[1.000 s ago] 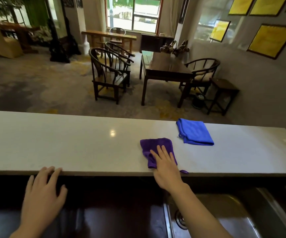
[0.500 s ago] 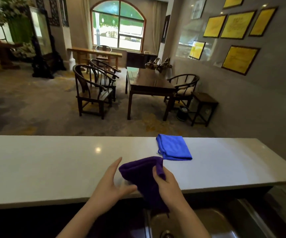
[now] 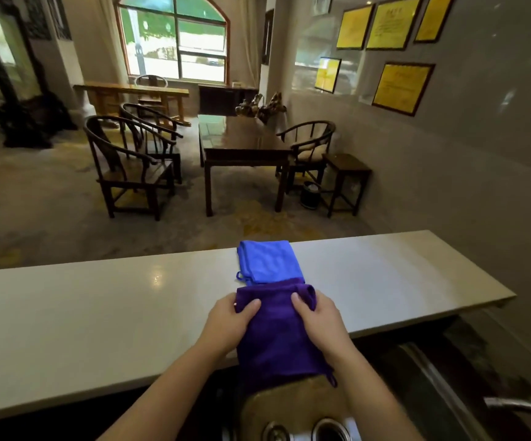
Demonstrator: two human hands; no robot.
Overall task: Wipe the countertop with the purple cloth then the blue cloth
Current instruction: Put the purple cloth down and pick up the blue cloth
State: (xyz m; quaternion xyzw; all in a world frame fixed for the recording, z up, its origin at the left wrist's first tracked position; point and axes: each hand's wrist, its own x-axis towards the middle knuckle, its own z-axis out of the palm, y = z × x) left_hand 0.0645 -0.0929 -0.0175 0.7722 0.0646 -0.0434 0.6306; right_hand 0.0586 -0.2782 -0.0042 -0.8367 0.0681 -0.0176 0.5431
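The purple cloth [image 3: 276, 332] hangs spread between both hands above the near edge of the pale countertop [image 3: 98, 313]. My left hand [image 3: 229, 323] grips its upper left corner and my right hand [image 3: 318, 319] grips its upper right corner, thumbs on the front. Its lower part drops below the counter edge, over the sink. The blue cloth [image 3: 269, 261] lies folded flat on the countertop just beyond the purple one, which hides its near edge.
A metal sink [image 3: 299, 421] with its drain sits below the counter in front of me, and a faucet spout [image 3: 518, 405] shows at the lower right. Beyond the counter stand a dark wooden table [image 3: 241, 138] and chairs [image 3: 130, 167].
My right hand lifted the purple cloth off the countertop; my left hand left the counter edge and joined it. Both hands now hold the cloth spread out. The blue cloth has not moved.
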